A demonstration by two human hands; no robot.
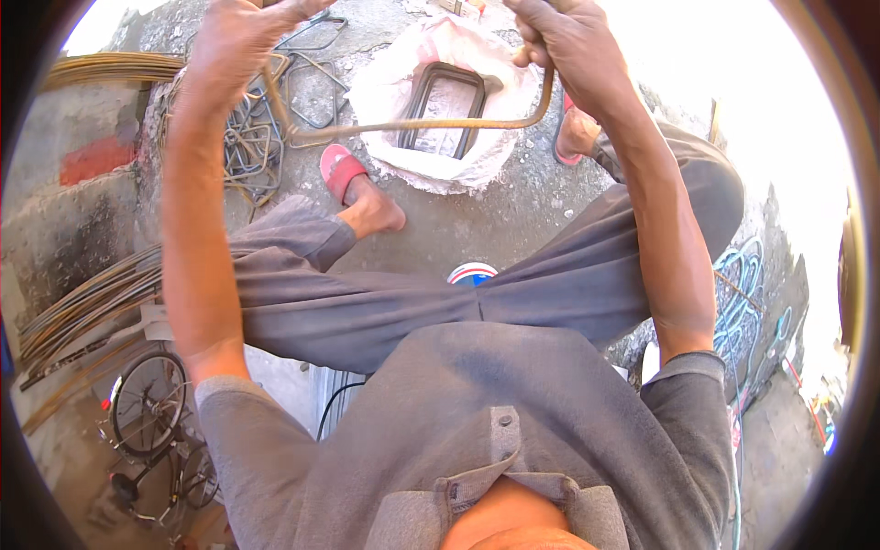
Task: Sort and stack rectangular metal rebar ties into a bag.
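A rusty rebar stirrup (pixel 412 125), bent into a wide U where it shows, hangs between my two raised hands. Its left side rises to my left hand (pixel 240 41), whose fingers are closed on it and partly cut off by the upper edge. My right hand (pixel 576 44) grips the other side, fingers curled round the rod. Whatever joins the stirrup's top lies out of view. Below and beyond it, several dark rectangular stirrups (pixel 417 101) lie stacked on an open white sack (pixel 394 163) between my feet.
Tangled bent stirrups (pixel 252 147) lie on the ground left of the sack. Long rods (pixel 101 298) are bundled at the left, near a bicycle (pixel 148 403). Blue rope (pixel 738 302) lies at the right. My feet wear red sandals (pixel 341 174).
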